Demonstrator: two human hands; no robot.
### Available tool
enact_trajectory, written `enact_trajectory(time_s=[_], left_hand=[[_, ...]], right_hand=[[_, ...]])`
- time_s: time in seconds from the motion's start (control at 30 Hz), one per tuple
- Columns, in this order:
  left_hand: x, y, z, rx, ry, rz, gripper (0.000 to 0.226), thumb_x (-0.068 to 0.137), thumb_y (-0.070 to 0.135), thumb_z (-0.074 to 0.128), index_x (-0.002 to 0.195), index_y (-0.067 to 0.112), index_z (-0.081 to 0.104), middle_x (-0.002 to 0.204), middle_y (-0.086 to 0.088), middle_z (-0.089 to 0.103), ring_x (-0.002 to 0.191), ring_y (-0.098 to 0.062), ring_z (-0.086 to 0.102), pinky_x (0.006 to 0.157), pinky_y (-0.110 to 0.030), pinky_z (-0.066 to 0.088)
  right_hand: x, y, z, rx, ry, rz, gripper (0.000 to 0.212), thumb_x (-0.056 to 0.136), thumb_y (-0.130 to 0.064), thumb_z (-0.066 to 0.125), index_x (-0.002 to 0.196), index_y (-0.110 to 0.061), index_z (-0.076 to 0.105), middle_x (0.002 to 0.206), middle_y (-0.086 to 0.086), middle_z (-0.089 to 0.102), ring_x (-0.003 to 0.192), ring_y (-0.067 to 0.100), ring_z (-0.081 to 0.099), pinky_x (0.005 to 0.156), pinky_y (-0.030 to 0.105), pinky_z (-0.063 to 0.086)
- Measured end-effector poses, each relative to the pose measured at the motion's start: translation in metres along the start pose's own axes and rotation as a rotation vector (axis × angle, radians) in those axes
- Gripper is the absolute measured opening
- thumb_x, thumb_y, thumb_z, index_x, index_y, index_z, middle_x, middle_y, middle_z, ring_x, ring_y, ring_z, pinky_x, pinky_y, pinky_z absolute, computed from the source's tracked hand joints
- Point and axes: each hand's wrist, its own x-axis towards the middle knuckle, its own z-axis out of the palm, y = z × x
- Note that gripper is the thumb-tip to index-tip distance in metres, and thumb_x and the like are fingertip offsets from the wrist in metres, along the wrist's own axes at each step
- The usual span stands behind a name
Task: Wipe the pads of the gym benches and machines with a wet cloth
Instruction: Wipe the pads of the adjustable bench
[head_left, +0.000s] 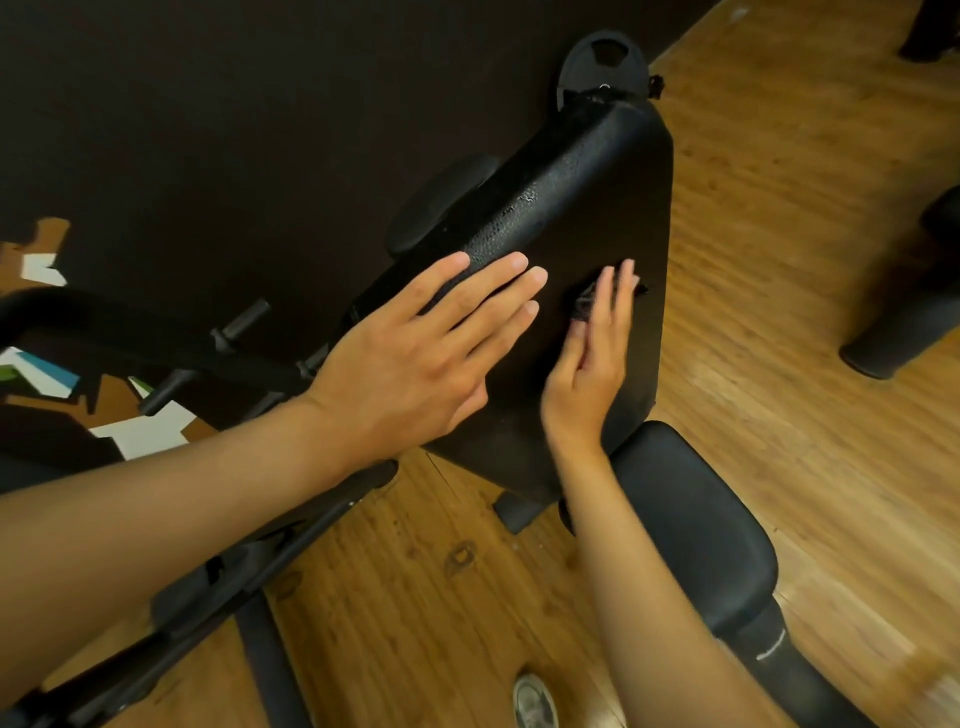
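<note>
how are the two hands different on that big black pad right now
The left hand lies flat on the large pad with fingers spread and nothing under it; the right hand presses a dark cloth against the pad with fingers together. The left hand sits at the pad's cracked left edge, the right hand nearer its middle. Both have straight fingers touching the same pad.
</note>
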Motion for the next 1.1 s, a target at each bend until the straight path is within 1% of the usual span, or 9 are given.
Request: enact_trajectory(time_s=[0.17, 0.27, 0.4, 0.5, 0.67, 0.8, 0.9, 1.03, 1.1], left_hand=[[0.0, -0.002, 0.001, -0.01, 0.0, 0.002, 0.063, 0.107, 0.031, 0.03, 0.162, 0.004, 0.018, 0.171, -0.018, 0.006, 0.159, -0.033, 0.005, 0.127, -0.05, 0.007], [-0.001, -0.002, -0.001, -0.006, 0.005, 0.009, 0.06, 0.107, 0.03, 0.025, 0.161, 0.003, 0.021, 0.17, -0.02, 0.007, 0.158, -0.035, 0.006, 0.127, -0.05, 0.005], [-0.002, -0.003, -0.001, 0.006, 0.003, 0.034, 0.058, 0.109, 0.03, 0.015, 0.16, 0.004, 0.025, 0.17, -0.021, 0.011, 0.158, -0.037, 0.008, 0.126, -0.051, 0.005], [-0.003, -0.002, 0.0, -0.022, 0.008, 0.028, 0.058, 0.109, 0.03, 0.013, 0.16, 0.005, 0.025, 0.17, -0.02, 0.01, 0.158, -0.035, 0.007, 0.126, -0.051, 0.006], [-0.004, -0.001, 0.003, -0.05, 0.042, 0.02, 0.058, 0.107, 0.032, 0.025, 0.159, 0.006, 0.029, 0.17, -0.018, 0.014, 0.158, -0.034, 0.007, 0.128, -0.051, 0.011], [-0.005, -0.002, 0.006, -0.071, 0.065, 0.037, 0.055, 0.111, 0.032, 0.016, 0.157, 0.006, 0.035, 0.169, -0.018, 0.019, 0.158, -0.035, 0.01, 0.127, -0.053, 0.011], [-0.007, -0.002, 0.008, -0.085, 0.077, 0.07, 0.055, 0.11, 0.032, 0.019, 0.154, 0.007, 0.04, 0.168, -0.017, 0.024, 0.157, -0.035, 0.013, 0.127, -0.054, 0.011], [-0.009, -0.005, 0.009, -0.055, 0.099, 0.136, 0.054, 0.104, 0.033, 0.027, 0.146, 0.009, 0.053, 0.16, -0.016, 0.041, 0.154, -0.035, 0.025, 0.126, -0.055, 0.016], [-0.01, -0.007, 0.01, -0.053, 0.097, 0.209, 0.052, 0.105, 0.033, 0.03, 0.139, 0.009, 0.06, 0.154, -0.015, 0.05, 0.151, -0.034, 0.032, 0.126, -0.054, 0.017]], right_hand=[[0.022, 0.006, 0.003, 0.071, 0.174, 0.24, 0.047, 0.111, -0.013, 0.033, 0.158, -0.01, 0.032, 0.168, 0.006, 0.024, 0.156, 0.015, 0.016, 0.122, 0.016, 0.013], [-0.067, -0.038, 0.025, 0.149, 0.104, 0.242, 0.048, 0.111, -0.011, 0.035, 0.158, -0.016, 0.031, 0.17, -0.003, 0.019, 0.157, 0.012, 0.013, 0.127, 0.029, 0.016], [-0.157, -0.072, 0.045, 0.159, -0.043, 0.194, 0.05, 0.109, -0.011, 0.038, 0.157, -0.022, 0.027, 0.169, -0.017, 0.013, 0.158, 0.018, 0.012, 0.126, 0.03, 0.017], [-0.127, -0.056, 0.039, 0.121, -0.027, 0.154, 0.049, 0.108, -0.008, 0.04, 0.156, -0.014, 0.031, 0.168, -0.007, 0.019, 0.157, 0.018, 0.014, 0.127, 0.034, 0.018], [-0.068, -0.037, 0.029, 0.174, 0.194, 0.445, 0.047, 0.112, -0.02, 0.034, 0.159, -0.018, 0.031, 0.169, -0.007, 0.018, 0.155, 0.003, 0.012, 0.127, 0.039, 0.018], [-0.122, -0.086, 0.053, 0.277, 0.139, 0.257, 0.045, 0.11, -0.012, 0.04, 0.155, -0.017, 0.036, 0.166, -0.014, 0.022, 0.156, 0.009, 0.016, 0.127, 0.036, 0.022], [-0.124, -0.064, 0.058, 0.182, 0.171, 0.177, 0.045, 0.109, -0.008, 0.042, 0.154, -0.01, 0.041, 0.164, -0.012, 0.027, 0.154, 0.016, 0.025, 0.125, 0.046, 0.027], [-0.144, 0.002, 0.057, 0.097, 0.354, 0.501, 0.044, 0.11, -0.018, 0.039, 0.153, -0.016, 0.044, 0.163, -0.004, 0.035, 0.151, 0.005, 0.028, 0.123, 0.045, 0.03], [-0.15, 0.003, 0.057, 0.126, 0.413, 0.604, 0.044, 0.11, -0.023, 0.037, 0.153, -0.017, 0.044, 0.163, -0.005, 0.035, 0.151, 0.003, 0.027, 0.123, 0.045, 0.029]])
